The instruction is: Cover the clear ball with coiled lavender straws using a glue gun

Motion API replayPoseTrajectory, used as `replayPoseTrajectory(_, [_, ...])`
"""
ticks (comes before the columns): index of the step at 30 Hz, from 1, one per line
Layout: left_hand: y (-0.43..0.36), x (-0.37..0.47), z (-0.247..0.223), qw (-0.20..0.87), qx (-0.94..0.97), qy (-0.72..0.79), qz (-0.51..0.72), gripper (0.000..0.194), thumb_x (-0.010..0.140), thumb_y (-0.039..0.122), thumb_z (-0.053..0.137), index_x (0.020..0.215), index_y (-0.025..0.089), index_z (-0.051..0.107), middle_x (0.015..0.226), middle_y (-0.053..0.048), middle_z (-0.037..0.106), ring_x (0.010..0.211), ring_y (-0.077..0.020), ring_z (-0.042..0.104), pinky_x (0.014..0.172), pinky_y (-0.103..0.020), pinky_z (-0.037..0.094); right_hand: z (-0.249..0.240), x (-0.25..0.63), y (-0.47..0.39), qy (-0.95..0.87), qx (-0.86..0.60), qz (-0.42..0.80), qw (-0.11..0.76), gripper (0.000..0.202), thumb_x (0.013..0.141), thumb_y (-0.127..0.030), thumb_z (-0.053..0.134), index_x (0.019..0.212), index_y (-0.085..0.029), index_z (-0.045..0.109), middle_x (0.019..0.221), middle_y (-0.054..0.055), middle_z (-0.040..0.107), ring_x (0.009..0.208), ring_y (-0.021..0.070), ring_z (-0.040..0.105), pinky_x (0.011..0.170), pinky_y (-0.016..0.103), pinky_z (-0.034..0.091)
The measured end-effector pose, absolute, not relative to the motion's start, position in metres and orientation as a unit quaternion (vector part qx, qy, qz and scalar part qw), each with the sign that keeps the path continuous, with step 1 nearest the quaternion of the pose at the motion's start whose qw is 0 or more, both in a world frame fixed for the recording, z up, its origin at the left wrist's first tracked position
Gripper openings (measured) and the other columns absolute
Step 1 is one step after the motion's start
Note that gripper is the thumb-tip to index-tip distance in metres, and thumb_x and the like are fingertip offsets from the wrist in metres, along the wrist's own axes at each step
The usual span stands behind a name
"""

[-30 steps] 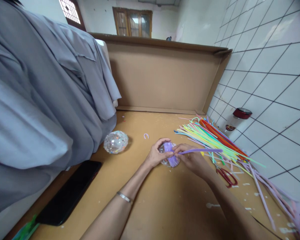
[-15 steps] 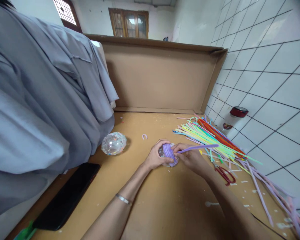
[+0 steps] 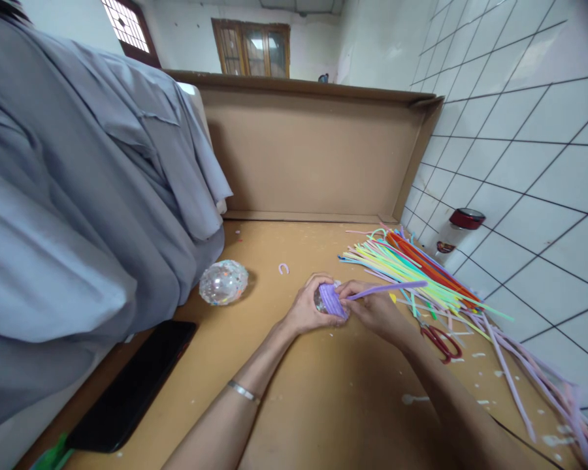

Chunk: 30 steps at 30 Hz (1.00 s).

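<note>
My left hand is wrapped round a small clear, speckled rounded piece, its fingers behind and its thumb in front. Several rows of purple pipe cleaner lie side by side across that piece. With its fingertips pinched together, my right hand presses a purple pipe cleaner against the rows. The loose end of this pipe cleaner sticks out to the right above the hand. Part of the clear piece is hidden by my fingers.
A clear speckled bowl-like shell sits to the left, near a black phone. A curled lilac scrap lies ahead. To the right are many-coloured pipe cleaners, red-handled scissors and a red-lidded jar. Cardboard stands behind; grey cloth hangs left.
The clear piece has tilted a little in my left hand, so the purple rows now slant more. My right hand keeps its pinch in nearly the same place.
</note>
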<state>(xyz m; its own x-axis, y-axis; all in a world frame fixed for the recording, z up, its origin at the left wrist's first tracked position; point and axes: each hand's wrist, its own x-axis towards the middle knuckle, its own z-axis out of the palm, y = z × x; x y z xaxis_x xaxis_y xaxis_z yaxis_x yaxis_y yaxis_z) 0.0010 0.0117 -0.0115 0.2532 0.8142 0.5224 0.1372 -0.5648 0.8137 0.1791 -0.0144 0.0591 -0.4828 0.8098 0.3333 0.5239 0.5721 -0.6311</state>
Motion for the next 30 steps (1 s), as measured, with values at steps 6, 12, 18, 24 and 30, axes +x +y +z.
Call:
replayPoseTrajectory(6, [0.014, 0.0, -0.013, 0.307, 0.735, 0.34, 0.5, 0.079, 0.042, 0.036, 0.088, 0.11, 0.018, 0.052, 0.116, -0.011, 0.055, 0.113, -0.0274, 0.052, 0.099, -0.042, 0.04, 0.058, 0.179, -0.013, -0.824, -0.4, 0.232, 0.327, 0.011, 0.082, -0.021, 0.049, 0.077, -0.02, 0.059, 0.092, 0.007, 0.068, 0.087, 0.0191, 0.062, 0.08, 0.033, 0.047])
replayPoseTrajectory(12, [0.01, 0.001, -0.011, 0.304, 0.726, 0.369, 0.493, 0.079, 0.042, 0.036, 0.087, 0.111, 0.02, 0.052, 0.115, -0.009, 0.054, 0.111, -0.0266, 0.053, 0.098, -0.041, 0.042, 0.058, 0.18, -0.013, -0.823, -0.403, 0.233, 0.325, 0.011, 0.083, -0.021, 0.05, 0.078, -0.02, 0.059, 0.091, 0.007, 0.068, 0.088, 0.0196, 0.062, 0.082, 0.034, 0.047])
replayPoseTrajectory(18, [0.004, 0.003, -0.002, 0.322, 0.713, 0.398, 0.479, 0.08, 0.048, 0.031, 0.084, 0.119, 0.019, 0.048, 0.116, -0.009, 0.055, 0.106, -0.0247, 0.056, 0.093, -0.038, 0.044, 0.056, 0.18, -0.013, -0.822, -0.405, 0.231, 0.326, 0.011, 0.083, -0.021, 0.05, 0.078, -0.02, 0.059, 0.092, 0.008, 0.068, 0.089, 0.0197, 0.062, 0.082, 0.034, 0.047])
replayPoseTrajectory(24, [0.007, 0.002, -0.003, 0.298, 0.735, 0.366, 0.487, 0.068, 0.051, 0.03, 0.082, 0.113, 0.02, 0.054, 0.114, -0.009, 0.055, 0.109, -0.026, 0.055, 0.096, -0.04, 0.043, 0.056, 0.179, -0.013, -0.826, -0.403, 0.22, 0.326, 0.01, 0.082, -0.019, 0.05, 0.078, -0.02, 0.059, 0.091, 0.006, 0.068, 0.086, 0.0183, 0.062, 0.079, 0.033, 0.047])
replayPoseTrajectory(30, [0.009, 0.001, -0.005, 0.307, 0.737, 0.361, 0.482, 0.071, 0.05, 0.032, 0.084, 0.113, 0.019, 0.054, 0.115, -0.01, 0.055, 0.11, -0.0267, 0.054, 0.097, -0.041, 0.043, 0.058, 0.178, -0.014, -0.826, -0.415, 0.213, 0.317, 0.012, 0.082, -0.019, 0.05, 0.082, -0.019, 0.062, 0.087, 0.005, 0.068, 0.081, 0.0176, 0.061, 0.075, 0.031, 0.047])
